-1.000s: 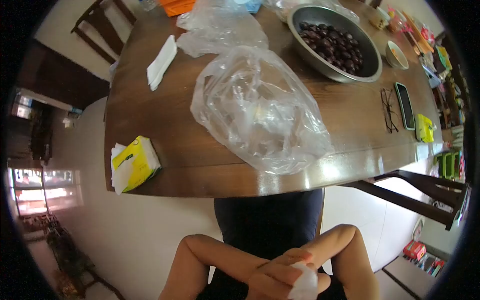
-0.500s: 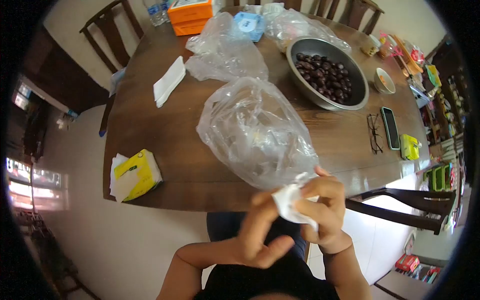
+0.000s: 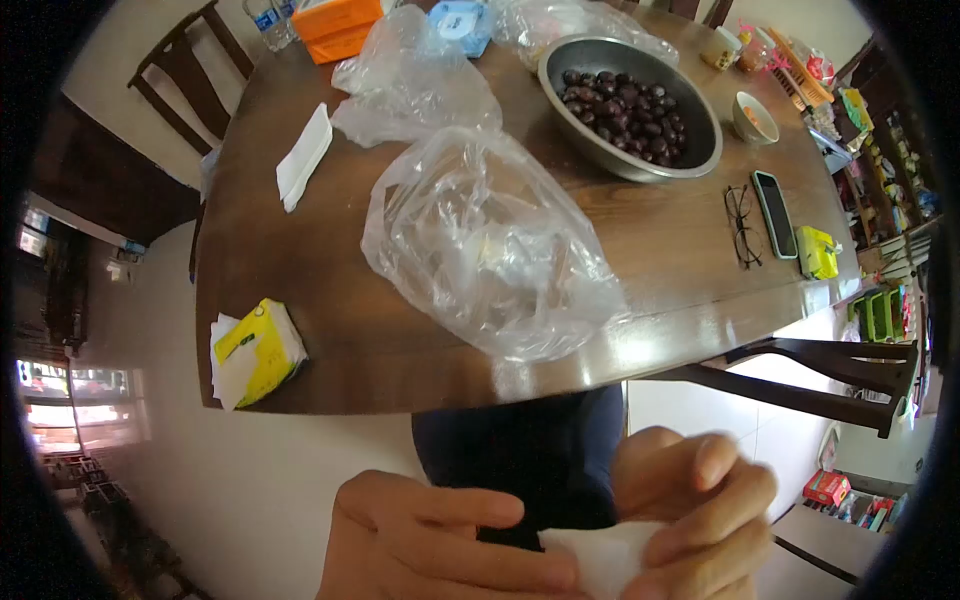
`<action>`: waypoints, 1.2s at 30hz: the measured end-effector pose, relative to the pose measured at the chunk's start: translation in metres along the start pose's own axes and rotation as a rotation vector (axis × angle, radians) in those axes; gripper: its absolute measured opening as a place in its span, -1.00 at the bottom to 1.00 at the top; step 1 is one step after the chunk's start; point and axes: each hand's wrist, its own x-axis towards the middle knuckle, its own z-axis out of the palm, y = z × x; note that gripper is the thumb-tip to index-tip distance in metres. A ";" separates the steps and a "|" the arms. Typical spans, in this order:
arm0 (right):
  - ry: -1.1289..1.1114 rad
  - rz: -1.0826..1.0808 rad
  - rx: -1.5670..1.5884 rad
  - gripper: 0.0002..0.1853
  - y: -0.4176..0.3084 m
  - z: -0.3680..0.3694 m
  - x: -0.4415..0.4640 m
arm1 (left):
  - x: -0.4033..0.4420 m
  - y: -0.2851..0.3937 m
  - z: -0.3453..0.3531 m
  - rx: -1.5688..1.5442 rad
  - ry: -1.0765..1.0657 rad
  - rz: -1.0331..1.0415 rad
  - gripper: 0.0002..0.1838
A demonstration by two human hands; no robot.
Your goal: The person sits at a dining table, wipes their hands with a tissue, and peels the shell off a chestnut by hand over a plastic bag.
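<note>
A crumpled white tissue point(image 3: 605, 558) is between my hands, low in the view, above my lap. My right hand point(image 3: 700, 510) is closed on it with curled fingers. My left hand point(image 3: 430, 535) has its fingers stretched out and apart, and the longer fingertips touch the tissue's left side. The lower edges of both hands run out of the picture. Beyond them, on the wooden table point(image 3: 330, 355), lies a loose clear plastic bag point(image 3: 490, 245).
A steel bowl point(image 3: 715, 150) of dark round fruit stands at the back right. Glasses point(image 3: 742, 228), a phone point(image 3: 774, 215) and a small bowl point(image 3: 755, 120) are to its right. A yellow tissue pack point(image 3: 262, 350) lies front left. Right of my lap is a chair point(image 3: 820, 395).
Both hands have drawn down and back from the table edge toward my body, the tissue staying in my right hand. The camera view has shifted slightly.
</note>
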 end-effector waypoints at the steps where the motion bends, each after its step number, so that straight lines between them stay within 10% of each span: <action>1: 0.057 -0.058 -0.005 -0.89 0.005 0.006 -0.006 | -0.004 0.011 0.004 0.074 0.009 -0.086 -0.86; 15: 0.351 -0.012 -0.129 -0.86 0.010 0.038 -0.026 | -0.023 -0.020 0.003 -0.093 -0.048 -0.093 -0.90; 19: 0.279 -0.074 -0.124 -0.93 0.025 0.014 -0.027 | -0.017 -0.026 -0.017 -0.100 -0.519 -0.236 -0.86; 24: -0.206 0.540 -0.174 -0.82 0.059 -0.041 -0.017 | 0.056 -0.071 -0.037 0.222 -0.695 0.054 -0.76; 29: -0.429 0.886 -0.179 -0.87 0.108 -0.055 -0.006 | 0.142 -0.159 -0.047 0.188 -0.283 -0.300 -0.81; 36: -0.128 1.127 -0.009 -0.88 0.097 -0.098 -0.027 | 0.224 -0.315 0.039 0.201 -0.524 -0.610 -0.65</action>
